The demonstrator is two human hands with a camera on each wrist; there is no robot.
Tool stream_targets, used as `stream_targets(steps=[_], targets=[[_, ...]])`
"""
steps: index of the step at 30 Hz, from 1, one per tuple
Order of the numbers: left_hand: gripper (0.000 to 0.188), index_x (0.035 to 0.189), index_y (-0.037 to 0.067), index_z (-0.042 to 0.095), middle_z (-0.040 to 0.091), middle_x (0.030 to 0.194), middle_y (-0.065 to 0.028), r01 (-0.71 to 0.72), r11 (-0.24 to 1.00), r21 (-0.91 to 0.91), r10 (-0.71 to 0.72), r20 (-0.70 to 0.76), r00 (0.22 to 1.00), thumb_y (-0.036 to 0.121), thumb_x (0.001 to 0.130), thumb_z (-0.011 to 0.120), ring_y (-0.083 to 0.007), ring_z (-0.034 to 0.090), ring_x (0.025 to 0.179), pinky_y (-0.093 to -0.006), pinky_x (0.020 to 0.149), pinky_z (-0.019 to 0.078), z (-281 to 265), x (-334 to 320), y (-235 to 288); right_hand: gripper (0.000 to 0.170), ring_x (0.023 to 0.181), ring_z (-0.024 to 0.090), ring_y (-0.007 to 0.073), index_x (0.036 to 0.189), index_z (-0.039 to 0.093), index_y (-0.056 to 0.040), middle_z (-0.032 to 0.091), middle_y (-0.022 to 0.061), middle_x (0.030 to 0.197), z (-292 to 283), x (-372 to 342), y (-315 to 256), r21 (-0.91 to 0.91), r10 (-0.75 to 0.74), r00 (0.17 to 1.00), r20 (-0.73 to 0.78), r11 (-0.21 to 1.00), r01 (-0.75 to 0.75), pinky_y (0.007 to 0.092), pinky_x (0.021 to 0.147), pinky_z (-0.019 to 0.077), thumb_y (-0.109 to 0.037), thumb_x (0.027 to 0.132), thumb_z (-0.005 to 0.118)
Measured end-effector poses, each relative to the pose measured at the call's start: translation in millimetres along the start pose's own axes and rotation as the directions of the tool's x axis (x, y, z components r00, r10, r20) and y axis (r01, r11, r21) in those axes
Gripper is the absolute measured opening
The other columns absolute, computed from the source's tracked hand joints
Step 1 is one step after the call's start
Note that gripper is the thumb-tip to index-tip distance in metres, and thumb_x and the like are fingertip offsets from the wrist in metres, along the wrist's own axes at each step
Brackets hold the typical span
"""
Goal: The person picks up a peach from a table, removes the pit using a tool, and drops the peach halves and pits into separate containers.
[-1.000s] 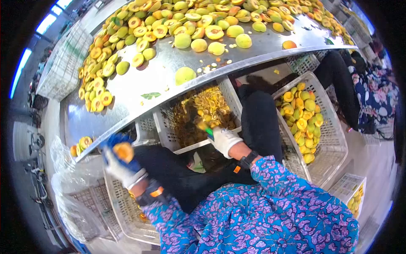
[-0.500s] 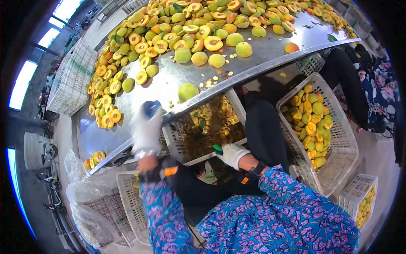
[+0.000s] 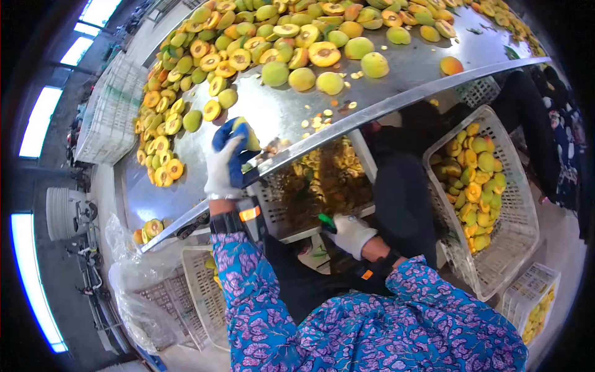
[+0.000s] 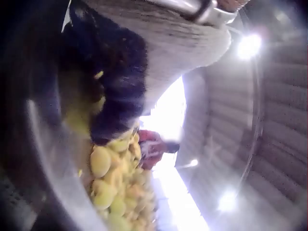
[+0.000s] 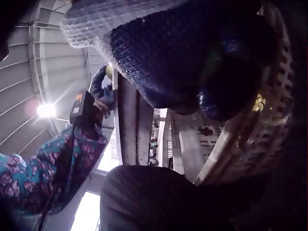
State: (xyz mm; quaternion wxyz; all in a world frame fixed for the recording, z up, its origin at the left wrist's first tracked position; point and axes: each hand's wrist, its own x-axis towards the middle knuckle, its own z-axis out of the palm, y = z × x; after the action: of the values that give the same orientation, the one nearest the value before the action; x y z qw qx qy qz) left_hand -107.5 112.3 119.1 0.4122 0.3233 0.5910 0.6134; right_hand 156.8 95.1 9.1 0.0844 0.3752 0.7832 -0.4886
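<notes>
Metal table [image 3: 403, 71] spans the head view from roughly 8 through 12 to 2 o'clock, bearing a heap of fruit [image 3: 286, 30]. Crate of fruit [image 3: 519, 229] stands at 3 o'clock. Scrap crate [image 3: 364, 155], with brown and yellow pieces, sits near centre, below the table edge. Gloved left hand [image 3: 224, 164], at 10 o'clock, is at the table edge, fingers curled round one yellow fruit [image 3: 252, 140]. The piece touches the blue fingers, between 1 and 2 o'clock from mid-hand; whole or halved, cannot tell. Gloved right hand [image 3: 353, 236], between 4 and 5 o'clock, grips a green object [image 3: 325, 219], its end protruding at 10 o'clock, remainder hidden.
</notes>
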Motion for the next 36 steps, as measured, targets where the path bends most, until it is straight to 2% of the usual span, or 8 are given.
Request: stream_targets(steps=[3, 5, 9, 11, 13, 19, 23, 36], targets=[[0.056, 0.131, 0.005, 0.034, 0.041, 0.130, -0.0187, -0.095, 0.772, -0.628, 0.082, -0.050, 0.995, 0.037, 0.088, 0.048, -0.0354, 0.041, 0.119, -0.0502, 0.095, 0.0371, -14.6, -38.3, -0.5, 0.038, 0.080, 0.059, 0.0397, 0.087, 0.059, 0.0002, 0.060, 0.0255, 0.083, -4.7, 1.1, -6.5, 0.039, -0.011, 1.000, -0.014, 0.999, 0.011, 0.0457, 0.069, 0.0459, -0.038, 0.082, 0.055], [0.061, 0.130, 0.005, 0.035, 0.037, 0.132, -0.0223, -0.184, 0.638, -0.748, 0.157, -0.107, 0.982, 0.041, 0.085, 0.052, -0.0384, 0.036, 0.122, -0.0525, 0.101, 0.0294, -1.2, -66.5, 3.2, 0.039, 0.080, 0.058, 0.0408, 0.088, 0.057, 0.0008, 0.060, 0.0258, 0.082, -7.6, 3.0, -13.5, 0.026, 0.010, 1.000, 0.005, 1.000, -0.010, 0.0467, 0.069, 0.0454, -0.038, 0.082, 0.055], [0.058, 0.126, 0.001, 0.040, 0.045, 0.125, -0.0209, -0.106, 0.450, -0.887, 0.009, -0.114, 0.993, 0.039, 0.084, 0.053, -0.0359, 0.042, 0.117, -0.0493, 0.101, 0.0321, 20.4, -107.5, -13.7, 0.036, 0.081, 0.057, 0.0408, 0.092, 0.054, 0.0013, 0.059, 0.0253, 0.084, 5.9, 1.5, -10.9, 0.075, 0.034, 0.999, -0.035, 0.997, -0.032, 0.0443, 0.070, 0.0448, -0.033, 0.082, 0.058], [0.053, 0.121, 0.000, 0.045, 0.050, 0.120, -0.0190, -0.075, 0.355, -0.932, -0.159, -0.139, 0.977, 0.038, 0.086, 0.052, -0.0335, 0.046, 0.113, -0.0486, 0.101, 0.0326, 31.2, -124.1, -47.9, 0.028, 0.078, 0.058, 0.0352, 0.093, 0.054, 0.0012, 0.060, 0.0222, 0.082, 7.9, 2.3, -8.0, 0.457, -0.187, 0.960, -0.208, 0.849, 0.264, 0.0390, 0.069, 0.0446, -0.024, 0.082, 0.060], [0.050, 0.118, -0.002, 0.047, 0.054, 0.115, -0.0177, -0.053, 0.371, -0.927, -0.256, -0.157, 0.954, 0.038, 0.087, 0.051, -0.0332, 0.049, 0.109, -0.0483, 0.100, 0.0332, 38.7, -132.9, -71.4, 0.023, 0.072, 0.058, 0.0250, 0.094, 0.054, 0.0004, 0.059, 0.0170, 0.078, 7.2, 0.1, -10.4, 0.592, -0.125, 0.964, -0.235, 0.768, 0.244, 0.0343, 0.067, 0.0441, -0.019, 0.082, 0.061], [0.047, 0.118, 0.001, 0.047, 0.055, 0.113, -0.0164, 0.027, 0.397, -0.917, -0.262, -0.085, 0.961, 0.038, 0.089, 0.046, -0.0314, 0.051, 0.107, -0.0483, 0.098, 0.0356, 42.7, -135.7, -110.8, 0.034, 0.078, 0.057, 0.0410, 0.091, 0.051, 0.0002, 0.058, 0.0241, 0.079, 9.0, -6.1, -23.8, 0.230, -0.274, 0.942, -0.192, 0.921, 0.315, 0.0448, 0.066, 0.0450, -0.031, 0.080, 0.060], [0.048, 0.118, 0.000, 0.047, 0.055, 0.113, -0.0177, 0.051, 0.499, -0.865, -0.271, -0.100, 0.957, 0.038, 0.090, 0.044, -0.0313, 0.053, 0.105, -0.0495, 0.096, 0.0380, 50.4, -134.4, -120.9, 0.033, 0.077, 0.057, 0.0400, 0.092, 0.052, 0.0000, 0.059, 0.0239, 0.080, 10.7, -3.3, -28.0, 0.161, -0.353, 0.909, -0.221, 0.906, 0.391, 0.0447, 0.066, 0.0452, -0.031, 0.081, 0.059], [0.037, 0.109, 0.006, 0.052, 0.059, 0.098, -0.0116, 0.151, 0.677, -0.721, -0.377, -0.163, 0.912, 0.037, 0.091, 0.043, -0.0290, 0.058, 0.092, -0.0465, 0.083, 0.0474, 47.5, -133.4, -143.6, 0.027, 0.080, 0.056, 0.0390, 0.096, 0.053, -0.0044, 0.058, 0.0212, 0.083, 33.4, 3.3, -16.2, 0.111, -0.150, 0.988, 0.030, 0.983, 0.146, 0.0447, 0.066, 0.0441, -0.028, 0.083, 0.053]])
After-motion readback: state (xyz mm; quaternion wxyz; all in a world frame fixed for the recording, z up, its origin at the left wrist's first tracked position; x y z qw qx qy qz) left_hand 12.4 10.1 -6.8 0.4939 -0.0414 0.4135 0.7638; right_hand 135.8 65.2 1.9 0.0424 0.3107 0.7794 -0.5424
